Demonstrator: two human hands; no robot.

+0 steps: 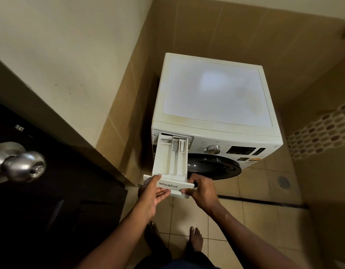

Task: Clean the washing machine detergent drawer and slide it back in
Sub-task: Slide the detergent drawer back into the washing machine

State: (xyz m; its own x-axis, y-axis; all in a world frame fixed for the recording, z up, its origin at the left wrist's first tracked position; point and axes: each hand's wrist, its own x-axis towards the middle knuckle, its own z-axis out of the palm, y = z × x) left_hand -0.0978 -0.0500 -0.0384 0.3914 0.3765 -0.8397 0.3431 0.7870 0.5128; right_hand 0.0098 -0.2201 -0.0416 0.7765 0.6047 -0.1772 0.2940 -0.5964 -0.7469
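The white detergent drawer [168, 162] sticks far out of its slot at the top left of the white front-loading washing machine [216, 90]. Its compartments look pale and bare, and its front panel carries a Whirlpool logo. My left hand [155, 193] holds the panel's left end, thumb on top and fingers underneath. My right hand [201, 188] grips the panel's right end with curled fingers. The drawer's rear end is still inside the slot.
A dark door with a metal knob [22, 166] stands open at the left. Tiled walls enclose the machine on the left and behind. Below the drawer is the dark round machine door [212, 166]. A floor drain [283, 181] lies to the right. My bare feet stand on the tiles.
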